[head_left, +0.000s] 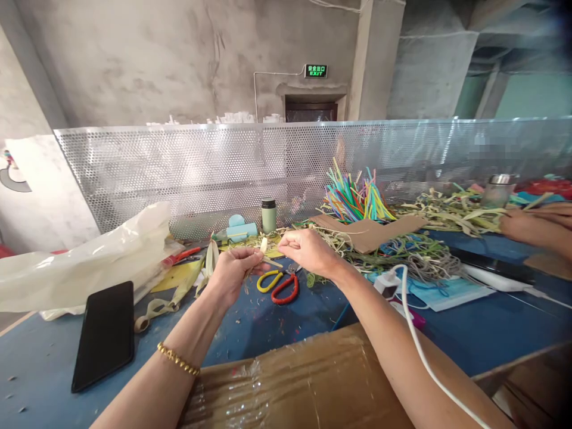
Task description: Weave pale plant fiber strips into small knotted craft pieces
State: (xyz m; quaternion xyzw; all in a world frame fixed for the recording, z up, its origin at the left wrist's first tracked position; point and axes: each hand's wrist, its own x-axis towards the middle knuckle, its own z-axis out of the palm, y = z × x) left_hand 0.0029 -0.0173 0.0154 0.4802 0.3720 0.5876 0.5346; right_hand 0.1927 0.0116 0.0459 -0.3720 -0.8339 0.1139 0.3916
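My left hand [235,268] is closed, pinching a pale strip like dried corn husk [264,244] whose tip stands up above the fingers. Close to its right, my right hand [308,251] has thumb and fingertips pressed together; whatever they pinch is too small to make out. Below and between both hands lie scissors [290,288] with one yellow and one red handle, the blades partly hidden. More pale husk strips [190,286] trail over the blue table [250,330] left of my left hand.
A black phone [105,333] and plastic bag [111,250] lie left. Behind are a green bottle [269,217] and colourful pipe cleaners [355,193]. Right are tangled cords [420,253], a mask [449,292], a white cable [413,333] and another person's hands [531,223]. Cardboard [290,387] is in front.
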